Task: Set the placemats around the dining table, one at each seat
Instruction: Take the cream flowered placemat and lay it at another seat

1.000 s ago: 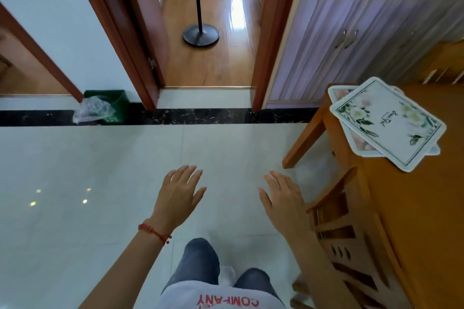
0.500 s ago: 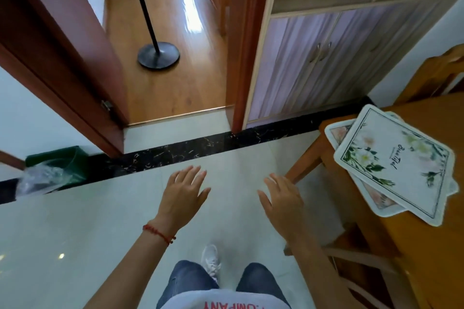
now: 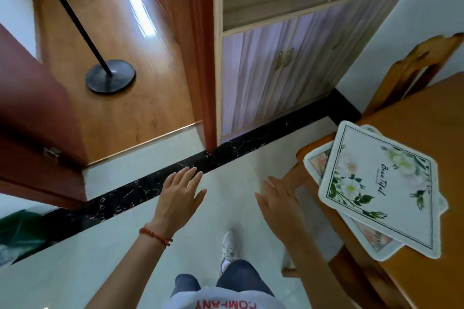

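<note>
Both hands empty, fingers straight: left hand (image 3: 181, 195), right hand (image 3: 278, 204) near table (image 3: 426, 138) corner. Mats (image 3: 381, 190) stacked there, overhanging edge; careless grab could likely slide whole stack onto floor.

White floral placemats (image 3: 381, 190) lie stacked askew at the corner of the wooden dining table (image 3: 431, 133)

Lower placemats (image 3: 316, 161) mostly hidden under the top placemat (image 3: 381, 190), count unclear. Dining table (image 3: 424, 133) cut off beyond the top placemat; small print there unreadable.
</note>
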Motion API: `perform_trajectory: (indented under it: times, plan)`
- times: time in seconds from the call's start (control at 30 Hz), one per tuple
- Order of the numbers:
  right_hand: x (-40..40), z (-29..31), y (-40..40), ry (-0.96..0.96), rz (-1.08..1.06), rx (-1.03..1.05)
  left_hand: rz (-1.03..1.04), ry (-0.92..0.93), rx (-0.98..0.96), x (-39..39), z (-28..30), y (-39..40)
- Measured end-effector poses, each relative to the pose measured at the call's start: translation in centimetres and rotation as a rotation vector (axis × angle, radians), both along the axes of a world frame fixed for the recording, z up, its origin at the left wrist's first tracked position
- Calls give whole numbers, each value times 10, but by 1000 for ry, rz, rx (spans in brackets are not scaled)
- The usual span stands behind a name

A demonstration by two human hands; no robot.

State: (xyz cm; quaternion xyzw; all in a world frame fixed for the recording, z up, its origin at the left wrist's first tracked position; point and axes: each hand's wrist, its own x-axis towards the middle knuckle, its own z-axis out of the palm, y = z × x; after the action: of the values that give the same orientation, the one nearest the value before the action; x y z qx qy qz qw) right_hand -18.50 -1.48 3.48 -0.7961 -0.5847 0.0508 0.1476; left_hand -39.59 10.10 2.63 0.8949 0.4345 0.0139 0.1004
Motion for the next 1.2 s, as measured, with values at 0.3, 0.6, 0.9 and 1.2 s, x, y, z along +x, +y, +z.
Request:
perform_trajectory:
  times: [0.3, 0.6, 0.9, 1.2]
  plan:
    - [76, 3, 40, 37, -183, -10, -157, -23, 37, 95, 13, 74]
    - [121, 8, 45, 23, -478, -12, -497, -79, 96, 199, 2, 128]
    - [143, 2, 50, 62, -887, -66, -876, -100, 70, 309, 7, 182]
    - [141, -4, 36, 175, -1281, -56, -1191, -64, -10, 399, 5, 172]
